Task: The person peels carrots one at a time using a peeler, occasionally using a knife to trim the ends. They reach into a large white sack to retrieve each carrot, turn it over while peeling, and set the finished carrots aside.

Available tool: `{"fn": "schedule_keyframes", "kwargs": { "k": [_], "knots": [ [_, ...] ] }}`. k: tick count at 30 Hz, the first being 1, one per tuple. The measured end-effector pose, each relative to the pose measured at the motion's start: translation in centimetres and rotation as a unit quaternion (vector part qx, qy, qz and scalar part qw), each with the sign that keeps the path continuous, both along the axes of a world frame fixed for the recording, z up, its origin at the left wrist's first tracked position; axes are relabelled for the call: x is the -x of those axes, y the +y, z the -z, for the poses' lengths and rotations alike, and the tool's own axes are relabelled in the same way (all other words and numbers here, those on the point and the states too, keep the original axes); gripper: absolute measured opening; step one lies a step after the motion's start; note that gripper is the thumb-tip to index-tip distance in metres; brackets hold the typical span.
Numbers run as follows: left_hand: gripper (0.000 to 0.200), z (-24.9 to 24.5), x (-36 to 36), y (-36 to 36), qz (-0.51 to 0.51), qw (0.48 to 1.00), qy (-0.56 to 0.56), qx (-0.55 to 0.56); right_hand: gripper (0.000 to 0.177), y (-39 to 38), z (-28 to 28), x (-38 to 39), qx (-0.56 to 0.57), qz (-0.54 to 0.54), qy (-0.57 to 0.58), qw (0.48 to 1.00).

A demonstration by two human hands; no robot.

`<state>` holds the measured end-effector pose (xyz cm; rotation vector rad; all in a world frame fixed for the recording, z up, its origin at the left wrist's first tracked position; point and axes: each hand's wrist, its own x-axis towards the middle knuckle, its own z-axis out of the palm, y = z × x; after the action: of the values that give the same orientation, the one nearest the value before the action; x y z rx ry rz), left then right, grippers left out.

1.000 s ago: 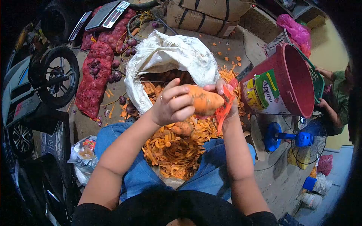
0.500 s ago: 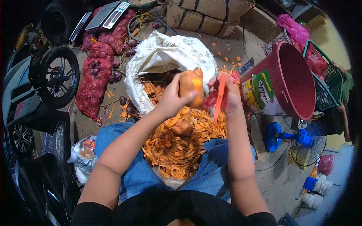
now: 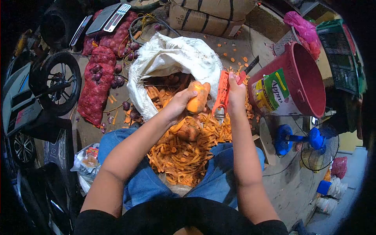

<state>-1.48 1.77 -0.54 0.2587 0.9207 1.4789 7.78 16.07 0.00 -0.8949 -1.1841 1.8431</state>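
Note:
My left hand [image 3: 181, 105] grips a thick, partly peeled carrot [image 3: 198, 97] above the opening of a white woven sack [image 3: 172, 51]. The carrot shows bright orange where the skin is off. In my right hand [image 3: 236, 96] is an orange-red peeler [image 3: 221, 94], its head pointing down toward me. A knife [image 3: 252, 64] with a dark blade and red handle is in the same hand, pointing away. The peeler is apart from the carrot. Beneath both hands lies a heap of orange peelings [image 3: 184, 156] between my knees, with a brownish unpeeled carrot [image 3: 188, 133] on top.
A large red bucket [image 3: 290, 86] and a blue fan [image 3: 303, 141] stand to the right. On the left are net bags of red onions [image 3: 98, 86], a scale [image 3: 103, 19] and a motorbike wheel [image 3: 60, 84]. Cartons [image 3: 207, 19] sit behind the sack. A green basket [image 3: 340, 55] is at far right.
My right hand has turned and moved slightly away from me, bringing the peeler's flat handle into view. The carrot has tilted in my left hand. At far right, the green basket has been lifted and tipped.

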Motion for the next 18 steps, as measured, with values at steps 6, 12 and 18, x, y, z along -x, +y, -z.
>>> {"fn": "schedule_keyframes", "kwargs": {
  "k": [6, 12, 18],
  "knots": [
    [0.043, -0.2, -1.3, 0.2, 0.000, 0.997, -0.067, 0.029, 0.019, 0.7, -0.6, 0.0, 0.027, 0.021, -0.036, 0.999],
    [0.051, 0.2, -1.7, 0.8, -0.023, 0.992, -0.094, 0.076, 0.020, -1.1, 0.2, 1.1, -0.061, 0.075, -0.068, 0.993],
    [0.049, 1.1, -1.6, 0.9, -0.030, 0.986, -0.134, 0.095, 0.023, -3.4, -0.3, 1.2, -0.245, 0.092, -0.154, 0.953]
  ]
}}
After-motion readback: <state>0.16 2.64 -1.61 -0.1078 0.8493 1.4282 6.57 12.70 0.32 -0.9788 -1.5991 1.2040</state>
